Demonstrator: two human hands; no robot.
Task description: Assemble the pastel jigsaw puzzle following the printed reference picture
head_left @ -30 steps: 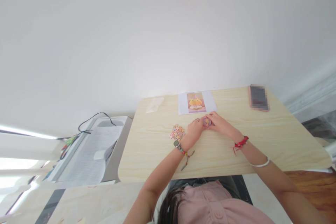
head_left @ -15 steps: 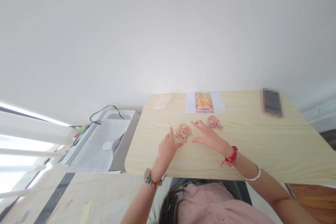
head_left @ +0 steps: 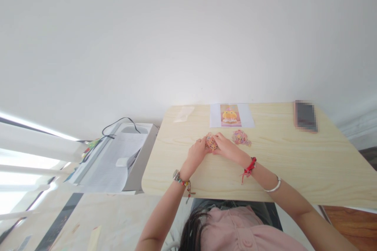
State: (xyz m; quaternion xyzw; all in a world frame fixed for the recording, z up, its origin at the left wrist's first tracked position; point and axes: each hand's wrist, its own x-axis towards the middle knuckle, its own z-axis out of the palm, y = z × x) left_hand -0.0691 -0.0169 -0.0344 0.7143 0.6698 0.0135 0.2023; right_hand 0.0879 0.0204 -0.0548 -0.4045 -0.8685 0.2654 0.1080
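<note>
Pieces (head_left: 211,142) heaped together lie between our left hand (head_left: 196,153) and right hand (head_left: 228,147), equally near, fingers curved round the sides; we cannot tell whether they pinch any.

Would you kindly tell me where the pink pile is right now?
In the head view, the pink pile lies on the table right of centre, just beyond the right hand and below the right half of the printed sheet.

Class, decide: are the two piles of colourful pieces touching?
Apart. The head view shows the right hand and bare tabletop between the cupped pile and the pinkish pile.
</note>
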